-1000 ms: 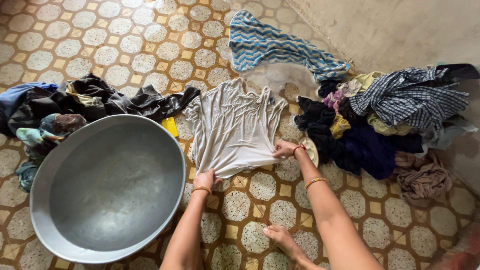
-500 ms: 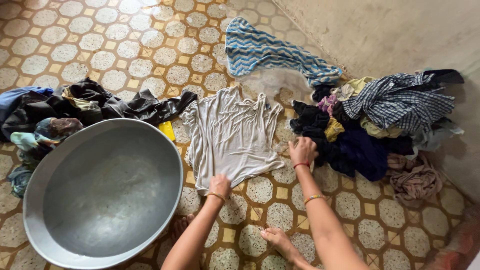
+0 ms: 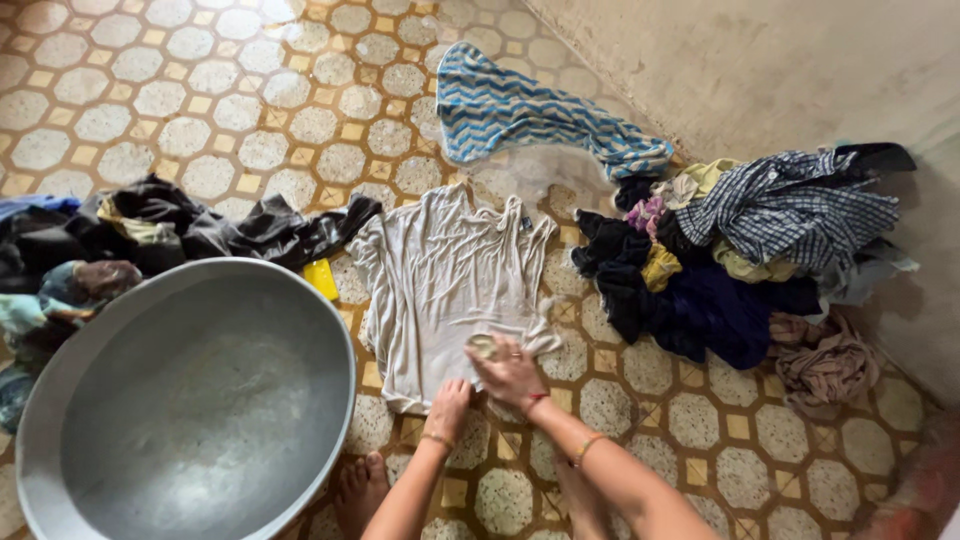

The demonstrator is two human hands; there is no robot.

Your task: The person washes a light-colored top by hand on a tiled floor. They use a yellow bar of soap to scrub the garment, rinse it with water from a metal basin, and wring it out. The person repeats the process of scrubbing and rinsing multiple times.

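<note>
Tiled floor [image 3: 200,110], wall corner at right: both hands working on a pale grey shirt [image 3: 440,280] lying spread flat.

Left hand [image 3: 450,405] is pressing down on the shirt's lower hem, fingers curled on the cloth; right hand [image 3: 508,368] is resting on the hem just beside it, its grip closing around a small pale soap bar [image 3: 484,346]. Large metal basin [image 3: 60,420] is sitting left of the shirt, dark clothes [image 3: 150,225] behind it. Mixed laundry pile [image 3: 740,250] is lying at right, blue zigzag cloth [image 3: 520,105] above. Small yellow object [image 3: 321,279] is lying between basin and shirt.
</note>
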